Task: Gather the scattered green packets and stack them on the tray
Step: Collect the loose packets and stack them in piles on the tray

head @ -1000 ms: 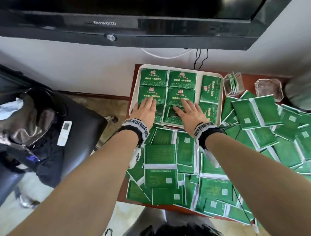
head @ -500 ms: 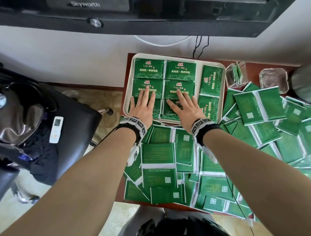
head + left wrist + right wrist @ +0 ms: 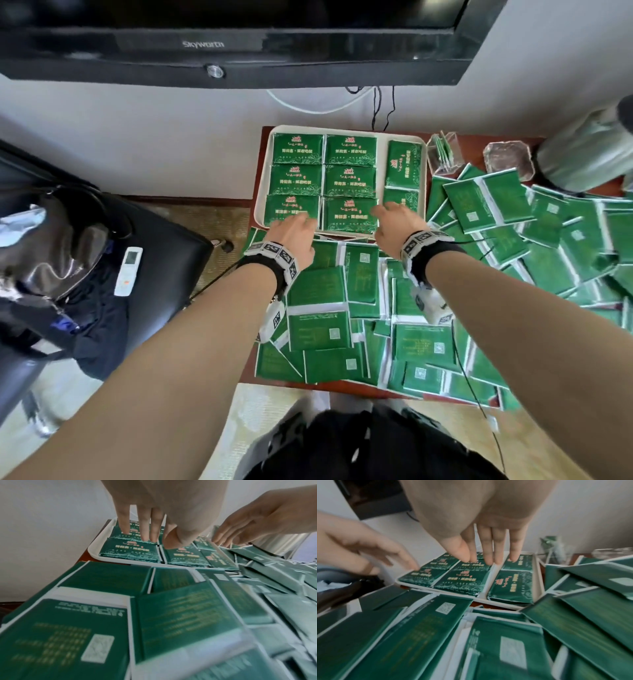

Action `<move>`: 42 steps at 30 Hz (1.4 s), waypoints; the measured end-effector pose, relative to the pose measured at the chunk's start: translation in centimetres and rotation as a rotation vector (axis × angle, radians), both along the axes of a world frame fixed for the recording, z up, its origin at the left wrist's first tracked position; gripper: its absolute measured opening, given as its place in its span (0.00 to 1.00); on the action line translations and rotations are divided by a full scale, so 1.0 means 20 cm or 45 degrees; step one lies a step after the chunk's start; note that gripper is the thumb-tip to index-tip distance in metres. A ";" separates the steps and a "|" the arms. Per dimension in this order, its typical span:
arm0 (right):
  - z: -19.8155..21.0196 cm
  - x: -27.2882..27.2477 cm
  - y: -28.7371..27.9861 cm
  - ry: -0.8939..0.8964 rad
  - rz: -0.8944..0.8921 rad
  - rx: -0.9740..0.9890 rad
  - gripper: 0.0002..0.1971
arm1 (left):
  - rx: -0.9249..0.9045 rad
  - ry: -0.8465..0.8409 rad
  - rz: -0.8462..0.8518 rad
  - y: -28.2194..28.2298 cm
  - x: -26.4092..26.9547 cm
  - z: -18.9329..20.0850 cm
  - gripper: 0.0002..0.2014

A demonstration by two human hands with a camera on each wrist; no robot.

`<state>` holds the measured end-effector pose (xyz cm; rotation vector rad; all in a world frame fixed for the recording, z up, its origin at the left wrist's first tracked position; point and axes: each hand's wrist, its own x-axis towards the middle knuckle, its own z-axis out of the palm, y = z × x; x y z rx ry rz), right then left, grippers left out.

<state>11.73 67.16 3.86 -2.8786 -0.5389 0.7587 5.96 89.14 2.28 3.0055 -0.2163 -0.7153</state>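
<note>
Green packets [image 3: 349, 183] long-side-across on tray [image 3: 425, 164], third column turned lengthwise; left hand [image 3: 291, 233], right hand [image 3: 397, 222] released, flat-fingered.

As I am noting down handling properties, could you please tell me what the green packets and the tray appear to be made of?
Green packets: seemingly thin glossy plastic film over soft contents; they show sheen, slight wrinkles, white seam strips and printed gold lettering. The contents cannot be seen.

Tray: probably moulded plastic, cream-white with a smooth matte finish; its rim is raised and its corners rounded, though coated metal cannot be excluded.
</note>
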 end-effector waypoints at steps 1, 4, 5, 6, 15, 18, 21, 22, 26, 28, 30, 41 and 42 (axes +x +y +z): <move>0.03 -0.05 -0.04 0.030 -0.070 0.022 0.21 | -0.005 0.017 -0.018 -0.04 -0.05 0.03 0.23; 0.08 -0.22 -0.19 0.083 -0.186 -0.001 0.17 | 0.010 0.133 -0.032 -0.16 -0.19 0.09 0.18; 0.09 -0.28 -0.24 0.102 -0.194 -0.036 0.16 | 0.011 0.180 -0.025 -0.20 -0.23 0.10 0.17; 0.08 -0.34 -0.29 0.132 -0.194 -0.070 0.15 | 0.011 0.225 -0.024 -0.24 -0.28 0.11 0.16; 0.00 -0.69 -0.76 0.288 -0.200 -0.278 0.13 | 0.069 0.404 -0.122 -0.69 -0.50 0.09 0.13; -0.01 -0.69 -0.92 0.275 -0.247 -0.248 0.13 | 0.090 0.396 -0.139 -0.84 -0.49 0.10 0.14; -0.02 -0.65 -1.08 0.262 -0.269 -0.233 0.12 | 0.077 0.389 -0.137 -1.01 -0.44 0.09 0.13; -0.04 -0.63 -1.14 0.261 -0.264 -0.223 0.12 | 0.072 0.387 -0.125 -1.07 -0.42 0.09 0.13; -0.08 -0.57 -1.38 0.300 -0.215 -0.216 0.13 | 0.087 0.372 -0.067 -1.31 -0.38 0.06 0.13; -0.09 -0.55 -1.48 0.313 -0.170 -0.242 0.13 | 0.085 0.374 -0.057 -1.42 -0.38 0.05 0.13; -0.11 -0.52 -1.58 0.304 -0.140 -0.261 0.13 | 0.071 0.365 -0.003 -1.49 -0.38 0.03 0.14; -0.22 -0.51 -1.70 0.211 -0.600 -0.159 0.26 | 0.142 0.052 0.200 -1.32 -0.35 -0.06 0.24; -0.25 -0.53 -1.68 0.221 -0.673 -0.137 0.28 | 0.177 0.068 0.193 -1.31 -0.34 -0.07 0.29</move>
